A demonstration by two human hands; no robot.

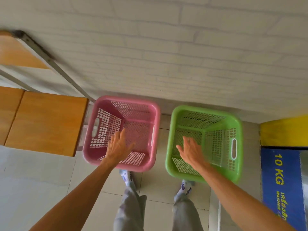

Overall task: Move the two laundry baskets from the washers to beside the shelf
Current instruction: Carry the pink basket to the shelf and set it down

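A pink laundry basket [100,156] stands empty on the tiled floor, right beside the wooden shelf [45,120]. A green laundry basket [238,130] stands empty to its right, a small gap between the two. My left hand [117,146] hovers over the pink basket's near side with fingers spread, holding nothing. Over the green basket's near left part my right hand [191,151] is spread the same way, also holding nothing.
A white brick wall [183,55] runs behind both baskets. A washer [283,177] with a blue "10 KG" label and a yellow top stands at the right. My legs and socked feet are just behind the baskets on the floor tiles [33,180].
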